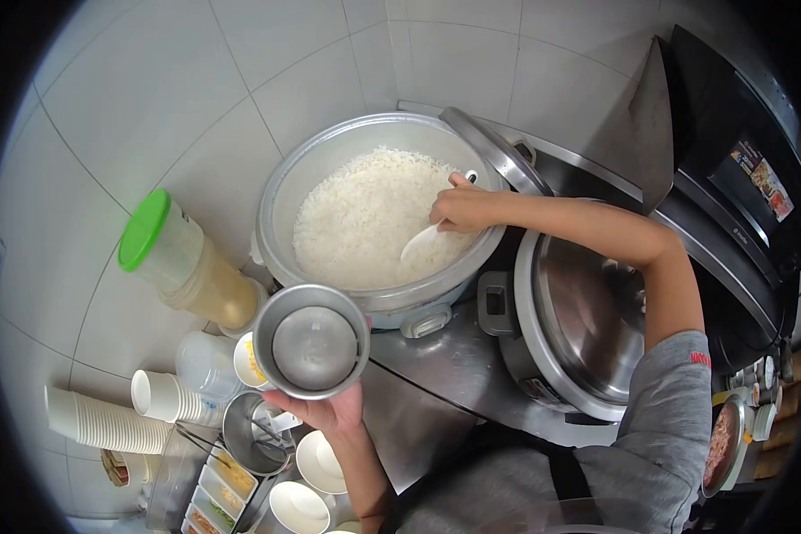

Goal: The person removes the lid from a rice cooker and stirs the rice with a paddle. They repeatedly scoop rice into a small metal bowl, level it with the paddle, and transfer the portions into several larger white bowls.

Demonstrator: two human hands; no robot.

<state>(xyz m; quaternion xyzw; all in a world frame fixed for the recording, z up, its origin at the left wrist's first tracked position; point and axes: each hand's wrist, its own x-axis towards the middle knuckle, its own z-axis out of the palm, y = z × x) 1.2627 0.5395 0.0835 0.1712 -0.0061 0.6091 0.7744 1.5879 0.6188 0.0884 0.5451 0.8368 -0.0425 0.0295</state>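
A big pot (280, 191) holds a wide bed of cooked white rice (365, 218). Over its right side, my right hand (463, 209) is closed around a white rice paddle (421, 242), its blade touching the rice. Nearer to me, in front of the pot, my left hand (329, 409) grips a round metal bowl (313, 347) from below. The bowl's inside shows bare metal, and its mouth faces up toward me. Part of my left fingers is hidden beneath the bowl.
A second cooker (587, 311) with a steel lid stands right. Left are a green-lidded container (147, 231), stacked paper cups (107, 423), a steel pot (249, 436), white bowls (300, 507) and a topping tray (218, 489). A metal lid (494, 151) leans at the pot's rim.
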